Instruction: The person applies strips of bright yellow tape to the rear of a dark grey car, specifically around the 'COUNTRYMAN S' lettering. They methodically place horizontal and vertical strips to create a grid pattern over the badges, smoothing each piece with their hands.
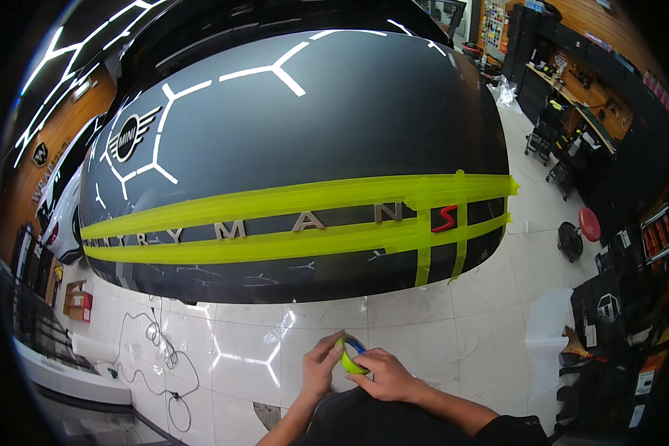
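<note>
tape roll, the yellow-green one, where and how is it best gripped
Likely by the right wall of the tape roll, from the right, where the right hand grips: the open ring lets its wall be pinched through the hole. The left hand is at its left edge.

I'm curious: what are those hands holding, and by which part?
A lime tape roll: left hand on its left edge, right hand on its right edge.

Tape roll [348, 364] yellow-green; car panel [379, 111] grey; slanted letter [444, 218] red.
</note>
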Tool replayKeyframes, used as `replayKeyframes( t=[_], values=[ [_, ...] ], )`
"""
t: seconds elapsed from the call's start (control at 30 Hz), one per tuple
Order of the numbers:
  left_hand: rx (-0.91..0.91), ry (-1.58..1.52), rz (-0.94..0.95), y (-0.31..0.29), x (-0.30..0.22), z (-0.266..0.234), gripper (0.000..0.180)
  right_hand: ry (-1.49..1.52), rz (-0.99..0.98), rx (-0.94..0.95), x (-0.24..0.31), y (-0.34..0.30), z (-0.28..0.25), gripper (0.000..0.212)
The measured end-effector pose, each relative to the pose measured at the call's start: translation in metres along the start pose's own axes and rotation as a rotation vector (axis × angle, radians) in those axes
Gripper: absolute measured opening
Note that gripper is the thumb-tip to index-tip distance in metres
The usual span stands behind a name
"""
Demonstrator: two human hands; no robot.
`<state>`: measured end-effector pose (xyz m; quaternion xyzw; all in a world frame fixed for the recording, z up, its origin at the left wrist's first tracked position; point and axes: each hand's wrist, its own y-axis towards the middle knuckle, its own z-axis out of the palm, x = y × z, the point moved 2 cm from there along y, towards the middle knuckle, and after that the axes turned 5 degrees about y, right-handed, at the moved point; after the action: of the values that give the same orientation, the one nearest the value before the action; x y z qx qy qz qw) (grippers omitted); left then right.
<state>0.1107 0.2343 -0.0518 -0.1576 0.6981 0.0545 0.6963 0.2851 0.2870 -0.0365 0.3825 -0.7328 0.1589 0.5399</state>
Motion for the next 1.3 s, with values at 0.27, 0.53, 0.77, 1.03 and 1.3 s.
replayKeyframes(
  t=[0.27,0.53,0.77,1.03,1.3],
  values=[
    [-0.144,0.148,0.141,-0.004,0.001,0.011,0.030,0.016,0.010,0.003,-0.007,-0.009,-0.008,0.026],
    [0.037,0.164,-0.014,0.001,0.000,0.010,0.027,-0.005,0.044,0.017,-0.023,-0.021,-0.008,0.026],
    [-0.035,0.625,0.148,-0.004,-0.024,0.014,0.025,0.077,0.215,0.027,-0.025,-0.018,-0.009,0.026],
    [0.122,0.323,-0.180,0.013,0.004,-0.005,0.024,0.146,0.137,0.159,-0.018,-0.009,-0.019,0.029],
    [0.098,0.531,0.086,0.006,0.002,0.008,0.022,0.158,0.237,0.255,-0.018,-0.015,-0.030,0.032]
  ],
)
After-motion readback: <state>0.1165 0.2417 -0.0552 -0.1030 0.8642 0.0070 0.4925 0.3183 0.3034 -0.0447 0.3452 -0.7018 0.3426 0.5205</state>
